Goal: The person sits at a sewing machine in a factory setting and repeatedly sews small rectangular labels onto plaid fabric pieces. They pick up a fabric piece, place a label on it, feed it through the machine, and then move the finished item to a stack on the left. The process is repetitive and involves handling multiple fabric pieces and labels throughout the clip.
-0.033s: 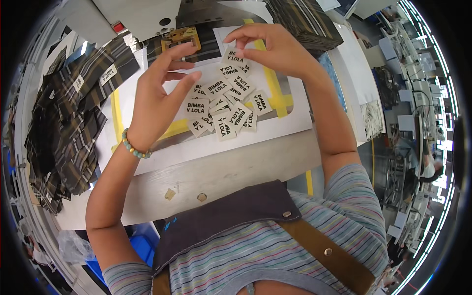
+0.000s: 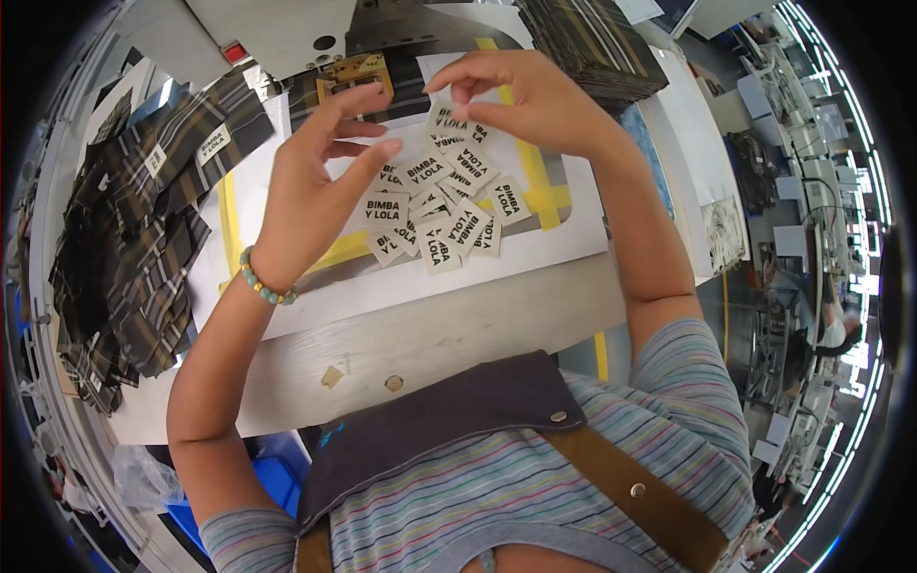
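A small white square label [image 2: 446, 118] with dark print is pinched between the thumb and fingers of my right hand [image 2: 516, 100], just above the far end of a heap of loose labels [image 2: 423, 172]. Left of the heap, my left hand [image 2: 320, 177] is open and holds nothing, its thumb apart from the curved fingers. The heap lies on white paper and a plate edged with yellow tape [image 2: 540, 181]. Beyond the left fingertips, under a machine, a brass-coloured frame [image 2: 355, 73] rests on dark plaid fabric.
Plaid fabric pieces [image 2: 124, 277] are piled at the left, some bearing similar labels. A tall stack of plaid pieces [image 2: 592, 48] stands at the far right, beside the machine head [image 2: 277, 33]. Two small scraps [image 2: 394, 383] lie near the table's front edge [image 2: 458, 329].
My right hand and the pinched label have shifted very slightly left and down. My left hand keeps nearly the same pose.
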Motion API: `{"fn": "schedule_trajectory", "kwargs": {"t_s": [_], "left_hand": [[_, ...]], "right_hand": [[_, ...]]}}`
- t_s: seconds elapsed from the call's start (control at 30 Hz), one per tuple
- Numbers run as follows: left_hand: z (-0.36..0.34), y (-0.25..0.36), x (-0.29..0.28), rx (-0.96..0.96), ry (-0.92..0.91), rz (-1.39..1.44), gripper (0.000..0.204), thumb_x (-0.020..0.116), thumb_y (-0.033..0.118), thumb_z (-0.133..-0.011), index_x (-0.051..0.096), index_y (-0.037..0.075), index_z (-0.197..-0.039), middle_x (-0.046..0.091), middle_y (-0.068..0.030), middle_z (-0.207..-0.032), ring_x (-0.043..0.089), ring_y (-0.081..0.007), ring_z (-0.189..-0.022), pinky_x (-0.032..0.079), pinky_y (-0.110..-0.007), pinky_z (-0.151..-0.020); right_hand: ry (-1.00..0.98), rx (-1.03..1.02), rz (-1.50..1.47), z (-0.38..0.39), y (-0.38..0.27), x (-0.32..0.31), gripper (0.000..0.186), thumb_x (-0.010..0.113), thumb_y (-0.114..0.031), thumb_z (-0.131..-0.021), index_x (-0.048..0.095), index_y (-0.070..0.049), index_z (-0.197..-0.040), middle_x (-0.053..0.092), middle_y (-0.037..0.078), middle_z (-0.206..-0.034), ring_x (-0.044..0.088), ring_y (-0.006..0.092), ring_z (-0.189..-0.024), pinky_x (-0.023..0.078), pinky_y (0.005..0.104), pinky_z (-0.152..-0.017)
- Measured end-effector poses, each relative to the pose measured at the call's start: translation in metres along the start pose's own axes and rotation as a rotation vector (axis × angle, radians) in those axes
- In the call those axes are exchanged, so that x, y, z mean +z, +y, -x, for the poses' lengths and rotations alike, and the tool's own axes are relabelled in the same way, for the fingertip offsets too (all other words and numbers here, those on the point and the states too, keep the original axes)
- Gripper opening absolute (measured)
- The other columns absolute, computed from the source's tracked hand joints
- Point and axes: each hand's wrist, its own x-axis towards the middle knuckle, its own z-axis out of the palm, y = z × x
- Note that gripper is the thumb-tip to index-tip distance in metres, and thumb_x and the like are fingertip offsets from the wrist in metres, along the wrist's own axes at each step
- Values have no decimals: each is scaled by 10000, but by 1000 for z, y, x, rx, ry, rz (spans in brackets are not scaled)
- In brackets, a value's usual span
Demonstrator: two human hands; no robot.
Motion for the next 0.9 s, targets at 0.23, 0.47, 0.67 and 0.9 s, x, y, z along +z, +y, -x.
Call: {"fn": "schedule_trajectory", "kwargs": {"t_s": [0.23, 0.47, 0.67, 0.9], "left_hand": [[-3, -11, 1, -201, 3, 160, 149, 751, 118, -1018, 718, 19, -1124, 742, 7, -984, 656, -64, -908, 528, -240, -856], [-2, -15, 2, -182, 131, 236, 116, 761, 106, -1004, 737, 17, -1074, 740, 21, -937, 655, -37, -845, 531, -217, -779], [-10, -18, -20, 14, 47, -318, 175, 767, 91, -966, 742, 27, -1126, 785, -93, -983, 725, -165, -826, 571, -293, -790], [-23, -43, -49, 318, 91, -890, 179, 783, 100, -918, 756, 41, -1085, 766, -122, -1034, 707, -335, -948, 583, -408, -827]], "right_hand": [[-3, -41, -86, -12, -17, 13, 226, 747, -154, -1003, 784, -66, -1207, 729, 46, -1026, 705, 138, -957, 578, 291, -870], [-70, 149, -151, -16, -6, 21, 230, 782, -144, -984, 785, -13, -1173, 775, 43, -1046, 714, 101, -961, 569, 263, -865], [-32, 285, -162, -34, 16, 26, 230, 804, -128, -938, 792, 6, -1125, 792, 67, -974, 727, 103, -880, 579, 260, -831], [-20, 326, -89, -113, 67, 28, 250, 796, -232, -923, 827, -38, -1078, 794, 55, -909, 723, 94, -820, 558, 259, -736]]}}
